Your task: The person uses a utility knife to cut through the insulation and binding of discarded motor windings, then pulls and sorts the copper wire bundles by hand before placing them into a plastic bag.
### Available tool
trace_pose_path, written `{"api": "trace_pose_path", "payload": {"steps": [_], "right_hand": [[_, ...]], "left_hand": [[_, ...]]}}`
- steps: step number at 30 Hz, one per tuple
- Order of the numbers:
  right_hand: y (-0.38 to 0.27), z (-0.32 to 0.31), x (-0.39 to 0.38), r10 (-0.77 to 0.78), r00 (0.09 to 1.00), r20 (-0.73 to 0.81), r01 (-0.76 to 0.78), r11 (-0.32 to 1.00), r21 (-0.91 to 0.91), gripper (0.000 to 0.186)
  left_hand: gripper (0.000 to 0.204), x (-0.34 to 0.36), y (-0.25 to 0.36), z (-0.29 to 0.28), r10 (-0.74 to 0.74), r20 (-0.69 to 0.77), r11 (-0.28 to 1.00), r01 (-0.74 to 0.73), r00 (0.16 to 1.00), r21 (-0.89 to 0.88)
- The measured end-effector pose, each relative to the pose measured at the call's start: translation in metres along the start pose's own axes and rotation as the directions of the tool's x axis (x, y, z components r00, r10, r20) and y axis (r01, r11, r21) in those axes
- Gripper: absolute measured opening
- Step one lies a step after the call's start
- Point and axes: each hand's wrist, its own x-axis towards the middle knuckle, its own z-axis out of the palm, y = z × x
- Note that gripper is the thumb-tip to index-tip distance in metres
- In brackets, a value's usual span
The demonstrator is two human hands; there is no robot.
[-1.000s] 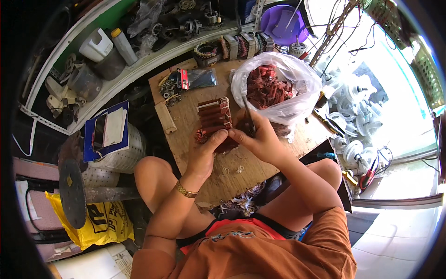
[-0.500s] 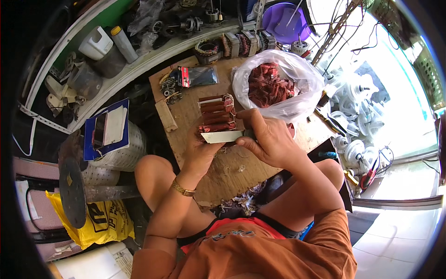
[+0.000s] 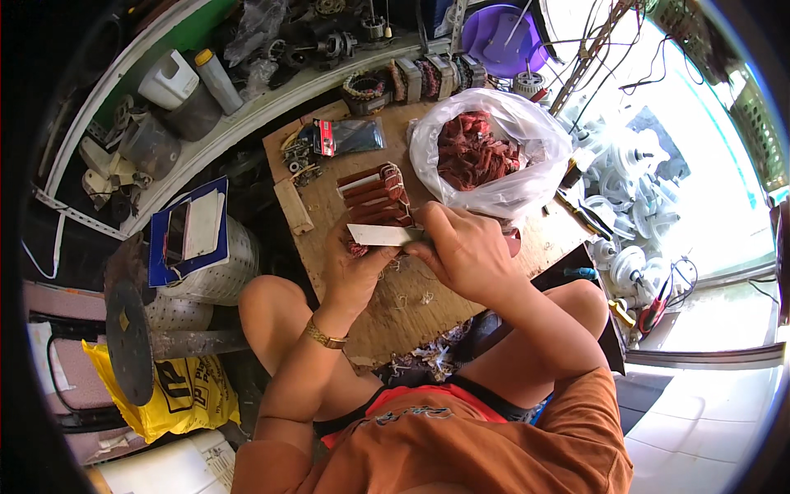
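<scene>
My left hand is closed round the lower part of a motor stator with reddish-brown copper windings and pale slot edges, holding it tilted above a wooden board. In my right hand is a knife, its wide pale blade pointing left across the near end of the windings. The knife's handle is mostly hidden by the fingers, and the palm covers part of the stator. Beyond my right hand stands a white plastic bag filled with reddish-brown coils.
A dark packet with a red label and small metal parts lie on the board's far left. More stators line the back edge. Pliers are at the right. A blue clipboard rests on a perforated drum at left.
The stator has turned a little and shifted left and nearer in my left hand. The knife blade has slid left and slightly up, along with my right hand.
</scene>
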Motion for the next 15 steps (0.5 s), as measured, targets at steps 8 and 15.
{"api": "trace_pose_path", "payload": {"steps": [8, 15], "right_hand": [[-0.024, 0.014, 0.009, 0.203, 0.976, -0.078, -0.196, 0.977, 0.086, 0.034], [0.003, 0.009, 0.02, 0.169, 0.985, -0.018, -0.151, 0.917, 0.371, 0.039]], "left_hand": [[0.041, -0.005, -0.01, 0.003, 0.061, -0.081, 0.995, -0.067, 0.995, -0.077], [0.041, 0.003, -0.006, -0.003, 0.005, -0.116, 0.999, -0.01, 0.993, -0.05]]}}
